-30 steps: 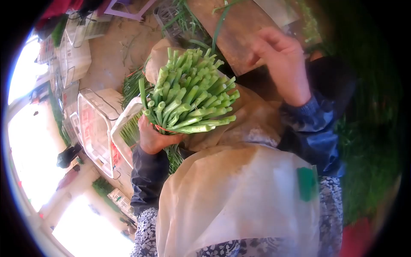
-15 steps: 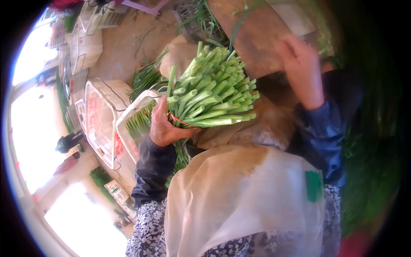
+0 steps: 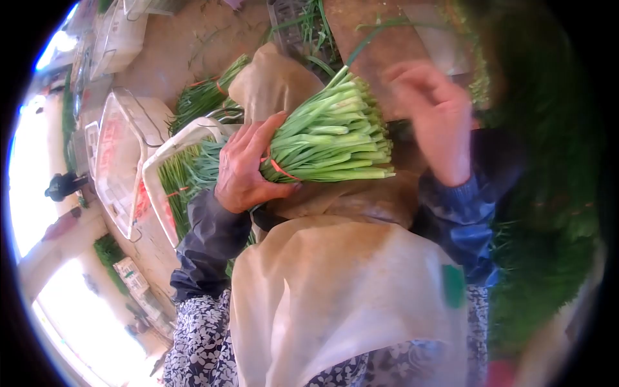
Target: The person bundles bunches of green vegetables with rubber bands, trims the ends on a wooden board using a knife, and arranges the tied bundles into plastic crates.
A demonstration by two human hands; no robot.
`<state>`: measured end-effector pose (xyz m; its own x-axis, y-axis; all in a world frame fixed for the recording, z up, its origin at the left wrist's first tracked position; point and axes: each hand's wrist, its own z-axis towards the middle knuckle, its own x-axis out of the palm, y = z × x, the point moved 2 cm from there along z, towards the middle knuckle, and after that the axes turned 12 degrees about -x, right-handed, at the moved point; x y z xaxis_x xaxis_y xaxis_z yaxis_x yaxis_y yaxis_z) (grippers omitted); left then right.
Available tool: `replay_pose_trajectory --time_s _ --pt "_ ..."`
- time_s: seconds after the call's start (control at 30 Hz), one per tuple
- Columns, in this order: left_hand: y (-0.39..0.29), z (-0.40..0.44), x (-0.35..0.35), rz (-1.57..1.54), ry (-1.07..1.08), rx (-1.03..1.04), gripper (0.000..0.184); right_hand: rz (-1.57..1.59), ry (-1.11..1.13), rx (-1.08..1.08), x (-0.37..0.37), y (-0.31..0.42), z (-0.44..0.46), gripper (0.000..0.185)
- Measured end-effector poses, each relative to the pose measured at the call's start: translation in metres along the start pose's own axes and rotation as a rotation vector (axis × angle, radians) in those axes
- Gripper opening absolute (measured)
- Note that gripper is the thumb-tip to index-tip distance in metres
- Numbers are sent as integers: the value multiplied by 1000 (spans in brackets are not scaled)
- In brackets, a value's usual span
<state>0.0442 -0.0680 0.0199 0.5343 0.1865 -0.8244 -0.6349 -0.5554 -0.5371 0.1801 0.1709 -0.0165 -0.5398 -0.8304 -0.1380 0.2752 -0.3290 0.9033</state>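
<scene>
My left hand (image 3: 245, 164) is wrapped round a bundle of garlic chives (image 3: 332, 138), near an orange rubber band (image 3: 282, 169) that circles it. The pale cut ends of the bundle face right, and its leaves run back under my hand to the left. One long green leaf (image 3: 363, 45) arches above the bundle's top edge. Right of the cut ends, my right hand (image 3: 431, 106) is raised, apart from the bundle. It is blurred, with its fingers loosely bent and apart, and nothing shows in them.
A white basket (image 3: 149, 171) holding more banded bundles stands at the left, beside another white basket (image 3: 122, 97). Another bundle (image 3: 203, 100) lies behind. A brown board (image 3: 380, 48) and a grey crate (image 3: 290, 32) are ahead. Heaped greens (image 3: 548, 258) fill the right. A pale apron (image 3: 348, 277) covers my lap.
The bundle has tilted, so its side now shows more than its cut ends. My left hand has turned with its back up. My right hand has moved slightly left and down, towards the bundle.
</scene>
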Motion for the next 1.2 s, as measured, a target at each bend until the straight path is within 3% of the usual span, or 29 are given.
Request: replay_pose_trajectory --time_s 0.03,0.07,0.1,0.13,0.2,0.3,0.47,0.8,0.97,1.1,1.17,1.2 --pt "-2 0 2 60 8 2 94 -114 -209 82 -7 0 0 14" --pt "-3 -1 4 84 3 2 93 -54 -256 129 -13 8 0 14" --pt "-3 -1 6 73 -1 -7 93 -58 -242 131 -16 19 1 14" --pt "-5 0 6 101 -1 -5 93 -84 -103 -80 -16 37 4 17" --pt "-10 2 6 126 -18 15 92 -109 47 -290 -10 53 4 21" --pt "-14 3 5 132 -21 20 92 -287 301 -425 9 54 -3 26" --pt "-11 2 5 132 -18 15 93 -255 193 -514 18 36 -1 22" --pt "-15 9 5 193 37 37 91 -188 221 -448 12 17 -3 18" --pt "-26 12 7 255 106 37 94 -120 224 -291 3 12 -12 15" --pt "-28 10 11 286 22 73 86 -163 252 -365 2 8 -16 13" --pt "-27 2 10 320 -7 85 86 81 192 -53 -10 -2 -25 10" --pt "-22 -3 7 227 -2 34 87 104 20 141 -20 -6 -30 8"
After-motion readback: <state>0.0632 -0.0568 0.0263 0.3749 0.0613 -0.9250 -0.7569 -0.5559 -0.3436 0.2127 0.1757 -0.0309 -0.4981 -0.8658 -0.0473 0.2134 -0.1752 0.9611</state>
